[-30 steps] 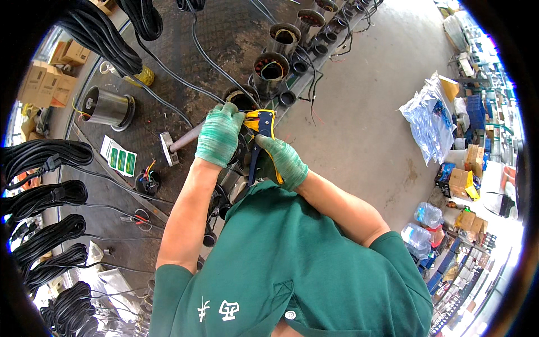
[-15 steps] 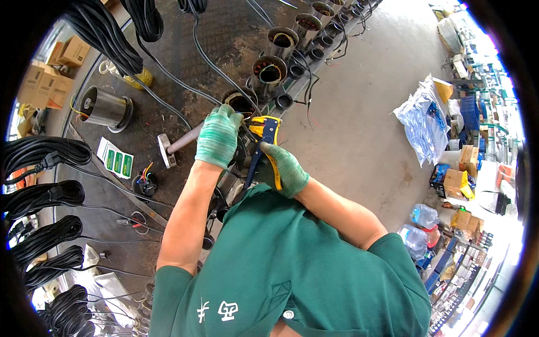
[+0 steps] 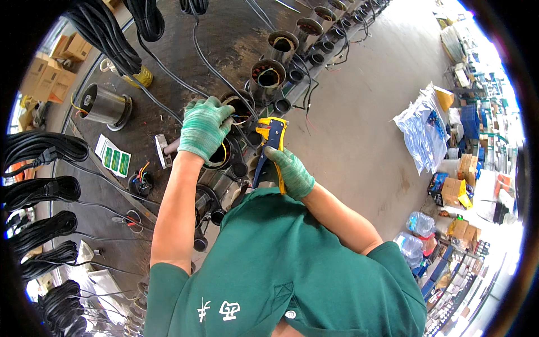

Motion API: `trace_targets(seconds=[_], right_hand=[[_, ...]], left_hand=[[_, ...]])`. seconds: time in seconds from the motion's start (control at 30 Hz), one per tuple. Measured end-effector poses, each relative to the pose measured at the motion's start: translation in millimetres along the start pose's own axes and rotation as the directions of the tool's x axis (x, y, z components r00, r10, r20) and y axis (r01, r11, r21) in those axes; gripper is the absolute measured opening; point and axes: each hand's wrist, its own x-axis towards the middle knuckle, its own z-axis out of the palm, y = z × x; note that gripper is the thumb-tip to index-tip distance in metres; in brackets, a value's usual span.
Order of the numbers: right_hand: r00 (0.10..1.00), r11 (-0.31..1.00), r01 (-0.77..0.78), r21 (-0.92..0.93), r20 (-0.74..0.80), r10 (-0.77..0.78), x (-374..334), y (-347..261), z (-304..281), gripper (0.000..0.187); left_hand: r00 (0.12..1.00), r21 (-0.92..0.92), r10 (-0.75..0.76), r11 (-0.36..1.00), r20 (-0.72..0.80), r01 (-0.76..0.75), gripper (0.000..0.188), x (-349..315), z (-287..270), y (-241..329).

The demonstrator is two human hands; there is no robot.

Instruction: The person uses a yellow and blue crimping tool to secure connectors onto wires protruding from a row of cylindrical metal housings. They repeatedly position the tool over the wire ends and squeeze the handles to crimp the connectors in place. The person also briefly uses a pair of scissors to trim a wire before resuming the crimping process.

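Observation:
My left hand [image 3: 206, 128], in a green knit glove, is closed over the row of metal cylinders, with thin wires [image 3: 241, 116] at its fingertips. These wires lie by the mouth of an open cylinder [image 3: 238, 102] that a black cable [image 3: 216, 72] runs down to. The palm partly covers another cylinder [image 3: 219, 154] with a yellow ring inside. My right hand [image 3: 292, 173], gloved alike, is wrapped around a yellow and blue wire stripper [image 3: 272, 140]. Its jaw end points up, away from me, close to the wires.
More open cylinders [image 3: 266, 76] line the bench edge toward the far right. A hammer [image 3: 164, 150], a label sheet [image 3: 114, 156], a capped part with coloured wires [image 3: 140, 182] and a steel cylinder [image 3: 106, 104] lie left. Coiled black cables [image 3: 45, 191] hang along the left side.
My left hand has moved left and slightly up, away from the stripper, uncovering part of the cylinders. My right hand and the wire stripper have shifted slightly right.

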Motion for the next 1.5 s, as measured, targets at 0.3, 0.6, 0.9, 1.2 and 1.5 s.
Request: trace_targets(seconds=[0.3, 0.6, 0.9, 1.2, 1.5], right_hand=[[0.988, 0.910, 0.105, -0.402, 0.150, -0.047, 30.7, -51.4, -14.7, 0.042], [0.900, 0.672, 0.260, -0.693, 0.426, 0.090, 103.4, -155.2, 28.9, 0.031], [0.824, 0.437, 0.314, -0.843, 0.471, 0.316, 149.2, -166.7, 41.2, 0.033], [0.858, 0.512, 0.080, -0.855, 0.320, 0.401, 142.5, -181.3, 50.5, 0.030], [0.831, 0.472, -0.013, -0.882, 0.253, 0.495, 138.7, -194.2, 78.8, 0.035]], left_hand=[[0.849, -0.262, -0.470, 0.874, -0.242, 0.409, 0.012, -18.9, 44.6, -5.6], [0.504, -0.782, -0.836, 0.459, -0.219, 0.422, 0.017, -11.7, 88.2, -4.8], [0.433, -0.719, -0.861, 0.476, -0.266, 0.506, 0.018, -7.9, 66.3, 23.9], [0.527, -0.413, -0.658, 0.750, -0.538, 0.516, 0.012, -8.6, 66.9, 24.7], [0.478, -0.371, -0.611, 0.779, -0.630, 0.506, 0.013, -11.3, 73.6, 25.5]])
